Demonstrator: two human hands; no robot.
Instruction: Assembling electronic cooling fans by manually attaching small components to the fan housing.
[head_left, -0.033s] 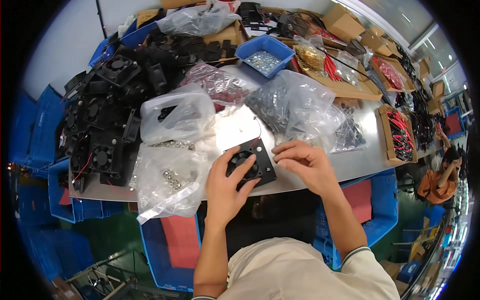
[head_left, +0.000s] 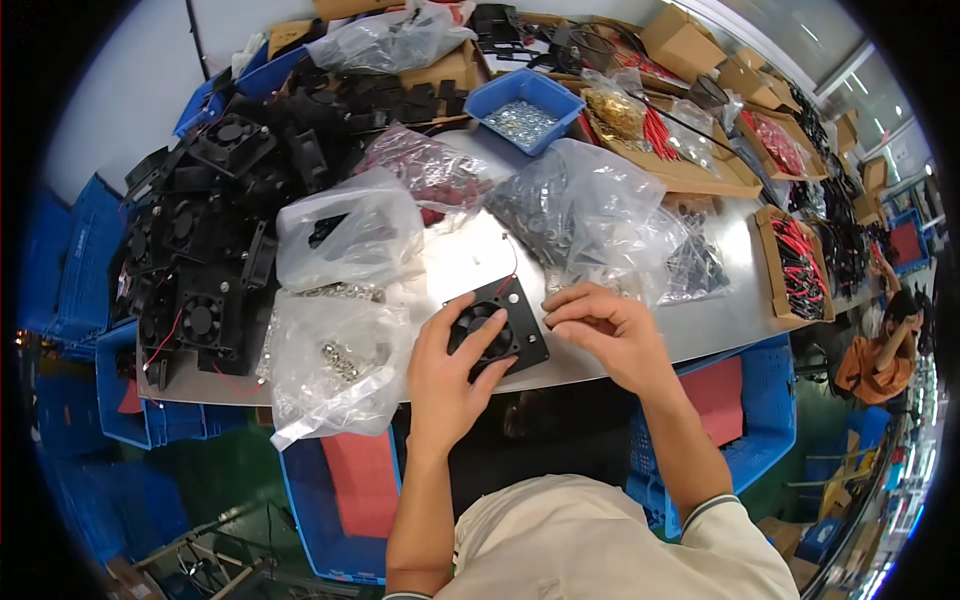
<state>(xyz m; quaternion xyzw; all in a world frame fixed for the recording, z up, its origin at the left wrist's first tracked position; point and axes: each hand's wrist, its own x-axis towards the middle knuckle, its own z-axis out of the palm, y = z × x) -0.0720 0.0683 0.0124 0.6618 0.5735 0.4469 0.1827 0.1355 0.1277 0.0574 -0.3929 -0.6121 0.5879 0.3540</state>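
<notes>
A: In the head view, where is the plate-mounted cooling fan [head_left: 518,325] sitting?

B: It's lying on the bench [head_left: 705,335], near the middle of the frame, with its thin red lead [head_left: 515,262] trailing toward the top.

A: Which hand is nearer?

B: The left hand [head_left: 448,368]: it's touching. That grip is spanning the fan, fingers crossing the top and thumb resting toward the lower edge, and it's holding the plate.

A: And the right hand [head_left: 618,332]?

B: It's hovering just to the right, apart from the plate, so the fan is lying directly left of that grip. It's looking narrow; I can't tell whether the fingertips are pinching anything small.

A: Any long axis?

B: The right edge is slanting down to the right, but the left hand is covering too much to judge.

A: What's beside it?

B: A clear bag of metal hardware [head_left: 340,395] is lying left of the left hand.
</notes>
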